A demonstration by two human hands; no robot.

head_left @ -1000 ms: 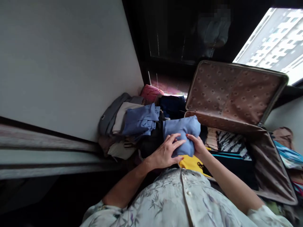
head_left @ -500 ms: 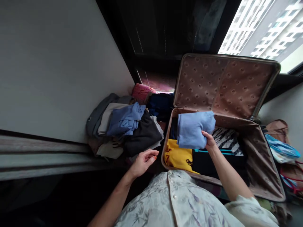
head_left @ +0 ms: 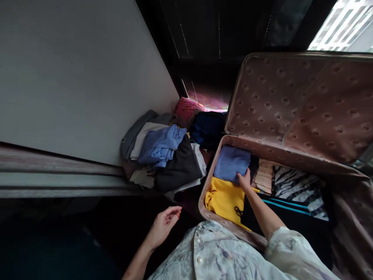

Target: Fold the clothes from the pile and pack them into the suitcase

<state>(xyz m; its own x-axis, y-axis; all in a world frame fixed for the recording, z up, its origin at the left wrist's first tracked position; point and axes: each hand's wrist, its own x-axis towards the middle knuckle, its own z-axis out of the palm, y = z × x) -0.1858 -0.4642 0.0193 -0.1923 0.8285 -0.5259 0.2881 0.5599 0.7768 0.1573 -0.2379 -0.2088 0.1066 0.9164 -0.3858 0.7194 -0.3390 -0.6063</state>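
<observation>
Above the suitcase (head_left: 201, 206): open to a hand from overhead, except where the right hand (head_left: 246, 179) and its forearm cross the near rim and the striped black garment (head_left: 278, 214).
Far side: blocked by the raised lid (head_left: 303, 97).
Blue garment (head_left: 231, 160): hemmed in – left rim and back wall beside it, yellow garment (head_left: 225, 198) in front, right hand at its near right corner.
Strip left of the suitcase: a narrow dark gap before the clothes pile (head_left: 179, 167), widening toward the body.
Left hand (head_left: 164, 224): in that wider part, touching neither pile nor rim.
Beyond the pile: the pale wall (head_left: 72, 77) – no way through.
</observation>
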